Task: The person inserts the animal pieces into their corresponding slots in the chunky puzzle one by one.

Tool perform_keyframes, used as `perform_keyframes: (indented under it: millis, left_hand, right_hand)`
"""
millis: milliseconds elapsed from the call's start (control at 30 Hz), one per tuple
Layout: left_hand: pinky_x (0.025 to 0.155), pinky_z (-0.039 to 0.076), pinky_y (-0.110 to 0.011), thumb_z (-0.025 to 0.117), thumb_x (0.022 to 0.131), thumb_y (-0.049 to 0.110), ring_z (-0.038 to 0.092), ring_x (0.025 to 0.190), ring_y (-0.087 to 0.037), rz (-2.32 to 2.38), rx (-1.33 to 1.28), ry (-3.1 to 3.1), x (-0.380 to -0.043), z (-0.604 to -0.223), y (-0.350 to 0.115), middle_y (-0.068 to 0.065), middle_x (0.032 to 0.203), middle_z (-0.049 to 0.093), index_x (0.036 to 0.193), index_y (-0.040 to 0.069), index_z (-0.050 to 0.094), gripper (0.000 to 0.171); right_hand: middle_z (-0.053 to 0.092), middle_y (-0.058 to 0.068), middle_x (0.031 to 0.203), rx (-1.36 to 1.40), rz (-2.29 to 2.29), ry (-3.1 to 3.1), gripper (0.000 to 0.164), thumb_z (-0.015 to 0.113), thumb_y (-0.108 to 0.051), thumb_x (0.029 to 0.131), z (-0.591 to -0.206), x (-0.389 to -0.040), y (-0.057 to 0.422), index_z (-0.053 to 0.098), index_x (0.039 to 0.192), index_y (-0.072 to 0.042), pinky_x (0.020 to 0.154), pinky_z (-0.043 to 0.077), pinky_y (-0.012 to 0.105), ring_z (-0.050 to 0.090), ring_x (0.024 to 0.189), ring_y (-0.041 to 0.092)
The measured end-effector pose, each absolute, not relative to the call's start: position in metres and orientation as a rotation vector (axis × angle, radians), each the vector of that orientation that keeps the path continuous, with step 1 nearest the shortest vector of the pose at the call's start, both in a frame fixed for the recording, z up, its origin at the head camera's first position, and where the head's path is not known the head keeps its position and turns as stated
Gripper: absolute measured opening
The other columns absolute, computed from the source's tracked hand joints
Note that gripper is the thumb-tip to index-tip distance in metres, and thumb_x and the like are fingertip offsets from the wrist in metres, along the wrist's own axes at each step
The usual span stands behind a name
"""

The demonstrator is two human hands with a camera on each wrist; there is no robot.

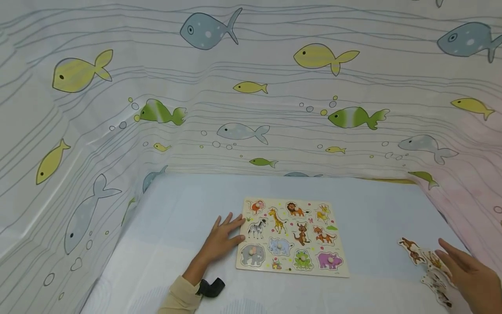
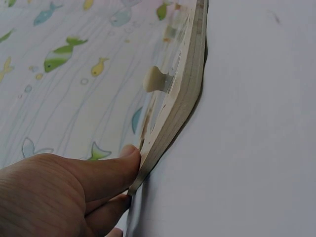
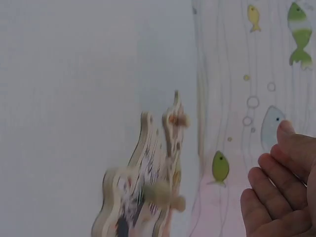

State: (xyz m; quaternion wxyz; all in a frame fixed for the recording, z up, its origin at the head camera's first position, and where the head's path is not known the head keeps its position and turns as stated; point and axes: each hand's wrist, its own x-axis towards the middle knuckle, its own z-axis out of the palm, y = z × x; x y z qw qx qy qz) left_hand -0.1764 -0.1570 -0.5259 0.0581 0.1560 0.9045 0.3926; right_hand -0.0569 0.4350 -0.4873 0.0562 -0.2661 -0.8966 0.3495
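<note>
My left hand (image 1: pixel 223 237) rests at the left edge of a wooden animal puzzle board (image 1: pixel 290 269), with fingers fairly straight. In the left wrist view the thumb (image 2: pixel 129 157) touches the board's edge (image 2: pixel 185 96), and a pale knob (image 2: pixel 155 79) stands up from it. The grey elephant (image 1: pixel 252 257), blue rhino (image 1: pixel 282 250), green frog (image 1: pixel 303 264) and purple hippo (image 1: pixel 327 264) carry knobs. At the far right my right hand (image 1: pixel 472 274) hovers beside loose puzzle pieces (image 1: pixel 433 283); its fingers hold nothing. Knobs on these pieces (image 3: pixel 160 193) show in the right wrist view, somewhat blurred.
The board lies on a pale table (image 1: pixel 184 205). Fish-patterned sheeting (image 1: pixel 251 104) surrounds the table at the back and sides. A black band (image 1: pixel 211 288) sits by the left wrist.
</note>
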Motion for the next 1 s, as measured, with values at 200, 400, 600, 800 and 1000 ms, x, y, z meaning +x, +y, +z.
perform_keyframes:
  millis: [200, 400, 600, 800, 1000]
  left_hand:
    - [0.129, -0.001, -0.051, 0.073, 0.091, 0.028, 0.025, 0.153, -0.030, 1.193, 0.465, 2.738, -0.176, -0.526, -0.156, -0.001, 0.154, 0.047, 0.142, 0.015, 0.056, 0.056]
    - [0.129, -0.001, -0.051, 0.073, 0.090, 0.027, 0.025, 0.153, -0.030, 1.201, 0.463, 2.731, -0.175, -0.525, -0.156, -0.001, 0.153, 0.047, 0.142, 0.014, 0.057, 0.056]
    - [0.129, -0.001, -0.051, 0.073, 0.091, 0.027, 0.025, 0.153, -0.030, 1.197, 0.468, 2.735, -0.177, -0.525, -0.156, -0.001, 0.154, 0.047, 0.143, 0.014, 0.056, 0.056]
    - [0.129, -0.001, -0.051, 0.072, 0.091, 0.029, 0.024, 0.154, -0.030, 1.189, 0.474, 2.739, -0.178, -0.527, -0.156, 0.000, 0.154, 0.046, 0.144, 0.015, 0.055, 0.057]
    - [0.129, 0.000, -0.052, 0.073, 0.091, 0.029, 0.025, 0.153, -0.031, 1.177, 0.459, 2.747, -0.177, -0.528, -0.157, 0.000, 0.154, 0.047, 0.143, 0.016, 0.056, 0.057]
  right_hand:
    - [0.037, 0.005, 0.154, -0.665, 0.866, -2.744, 0.057, 0.048, -0.034, 0.107, -0.519, -0.049, 0.469, 0.036, 0.151, 0.000, 0.100, 0.054, 0.047, 0.048, 0.138, 0.006]
    - [0.027, -0.052, 0.119, -0.162, 0.844, -2.688, 0.046, 0.054, -0.014, 0.104, -0.538, -0.040, 0.493, 0.044, 0.143, 0.010, 0.073, 0.031, -0.012, 0.023, 0.102, -0.040]
    - [0.042, 0.003, 0.147, -0.260, 0.666, -2.900, 0.052, 0.053, -0.030, 0.105, -0.541, -0.046, 0.501, 0.049, 0.139, 0.010, 0.059, 0.046, 0.001, 0.003, 0.099, -0.041]
    - [0.030, -0.039, 0.131, -0.203, 0.651, -2.827, 0.047, 0.057, -0.026, 0.103, -0.550, -0.047, 0.496, 0.055, 0.135, 0.009, 0.090, 0.003, -0.015, 0.005, 0.101, -0.040]
    - [0.020, -0.056, 0.116, -0.079, 0.688, -2.735, 0.039, 0.061, -0.011, 0.100, -0.556, -0.043, 0.495, 0.057, 0.130, 0.013, 0.091, 0.008, -0.015, 0.012, 0.109, -0.041]
